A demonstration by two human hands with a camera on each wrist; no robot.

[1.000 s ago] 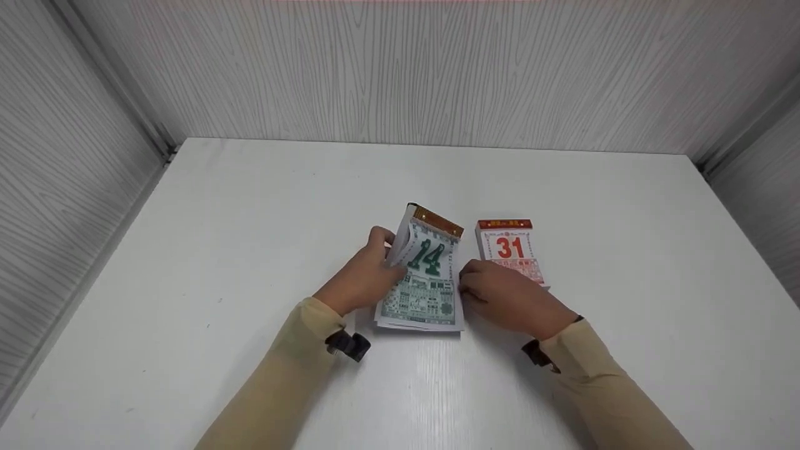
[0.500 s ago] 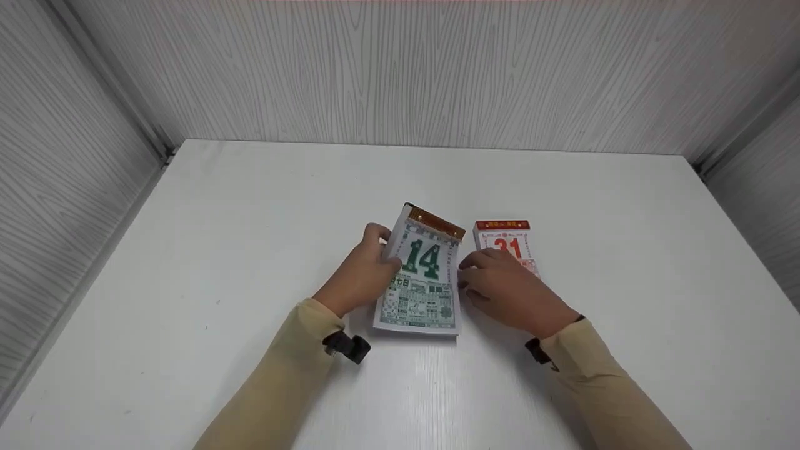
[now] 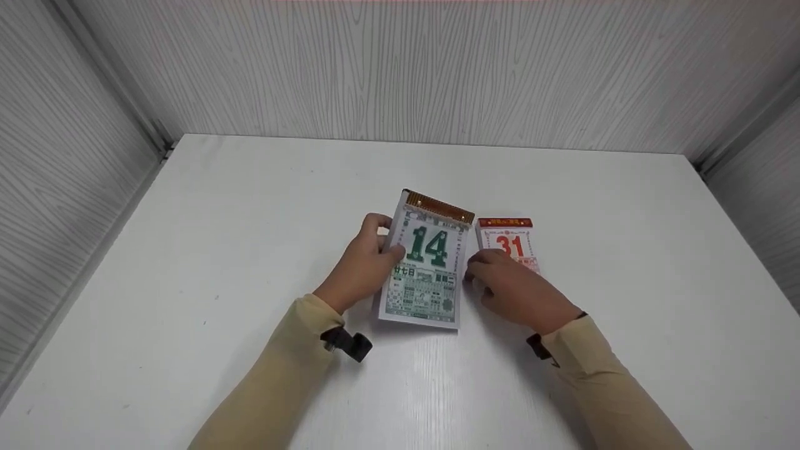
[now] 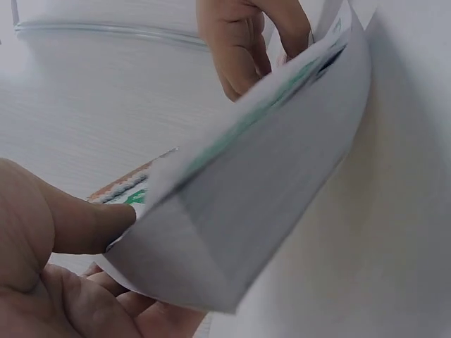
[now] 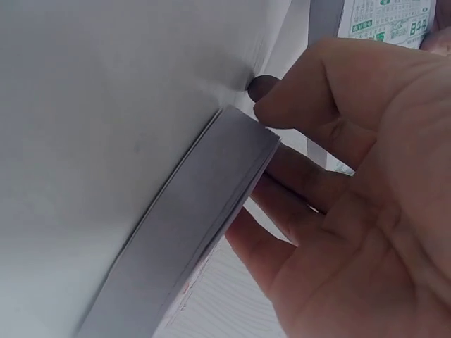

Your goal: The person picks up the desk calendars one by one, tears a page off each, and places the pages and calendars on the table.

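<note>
A person in tan sleeves works at a white surface [image 3: 237,250] walled by pale wood-grain panels. Near the middle, the left hand [image 3: 359,272] grips the left edge of a tear-off calendar pad [image 3: 426,262], thumb on the top page and fingers curled under the pad. Its top page shows a large green 14. The pad's long axis runs away from the person, brown binding strip at the far end, leaning slightly to the right. The far end is raised off the surface while the near edge sits low.

The right hand [image 3: 515,290] sits at the pad's right edge with fingers loosely curled; whether its fingertips actually pinch a page is hard to make out. This hand covers the lower part of a second, smaller calendar [image 3: 509,240] lying flat just right of the pad, showing a red 31.

The left wrist view shows the thumb [image 4: 84,225] pressed on the page, most of the print blurred. The right wrist view shows only a grey page stack [image 5: 204,211] beside the fingers [image 5: 296,176], close and unclear.
</note>
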